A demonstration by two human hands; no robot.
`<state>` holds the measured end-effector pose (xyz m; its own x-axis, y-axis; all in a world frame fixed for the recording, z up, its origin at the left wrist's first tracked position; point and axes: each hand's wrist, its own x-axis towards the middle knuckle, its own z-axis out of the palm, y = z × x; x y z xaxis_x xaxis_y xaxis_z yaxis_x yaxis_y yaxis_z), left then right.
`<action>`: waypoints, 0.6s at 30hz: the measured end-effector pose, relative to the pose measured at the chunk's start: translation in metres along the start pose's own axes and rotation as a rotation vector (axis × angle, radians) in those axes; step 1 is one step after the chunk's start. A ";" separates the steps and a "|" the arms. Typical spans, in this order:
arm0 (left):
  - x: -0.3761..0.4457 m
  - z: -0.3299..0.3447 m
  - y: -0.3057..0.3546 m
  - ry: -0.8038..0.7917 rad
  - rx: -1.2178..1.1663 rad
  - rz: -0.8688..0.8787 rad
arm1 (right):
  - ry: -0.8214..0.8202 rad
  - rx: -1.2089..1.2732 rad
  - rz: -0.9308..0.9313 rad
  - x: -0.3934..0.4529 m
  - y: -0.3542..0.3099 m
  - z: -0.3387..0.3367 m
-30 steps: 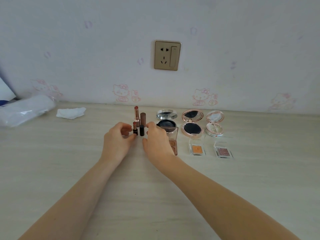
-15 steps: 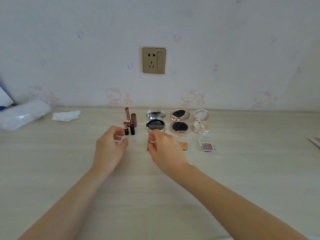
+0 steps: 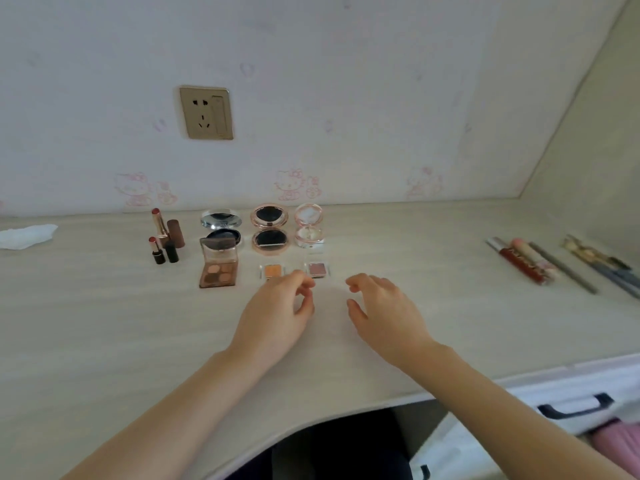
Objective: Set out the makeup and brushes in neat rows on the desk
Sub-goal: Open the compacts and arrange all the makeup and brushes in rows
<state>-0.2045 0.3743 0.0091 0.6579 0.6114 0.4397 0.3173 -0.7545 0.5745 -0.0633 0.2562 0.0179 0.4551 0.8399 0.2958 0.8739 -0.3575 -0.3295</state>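
Over the table (image 3: 104, 323), your left hand (image 3: 277, 317) and right hand (image 3: 384, 313) are hovering, grips released and holding nothing, just beside the eyeshadow pans (image 3: 317, 270).

Both bare forearms reach forward over the desk (image 3: 104, 323). Left hand (image 3: 277, 311) hovers palm down, fingers loosely curled, thumb and fingertips near each other, holding nothing. Right hand (image 3: 384, 313) just beside it, apart, fingers relaxed and slightly bent, thumb spread inward, also holding nothing.
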 end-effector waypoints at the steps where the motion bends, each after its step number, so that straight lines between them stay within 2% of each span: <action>1: 0.003 0.010 0.010 -0.017 -0.008 0.016 | 0.008 -0.004 0.021 -0.005 0.013 -0.005; 18: 0.086 0.173 0.134 -0.215 -0.135 0.241 | 0.105 -0.159 0.286 -0.030 0.196 -0.086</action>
<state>0.0126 0.2846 0.0044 0.8361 0.3445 0.4269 0.0516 -0.8241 0.5641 0.1086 0.1257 0.0215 0.6935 0.6525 0.3054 0.7202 -0.6386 -0.2711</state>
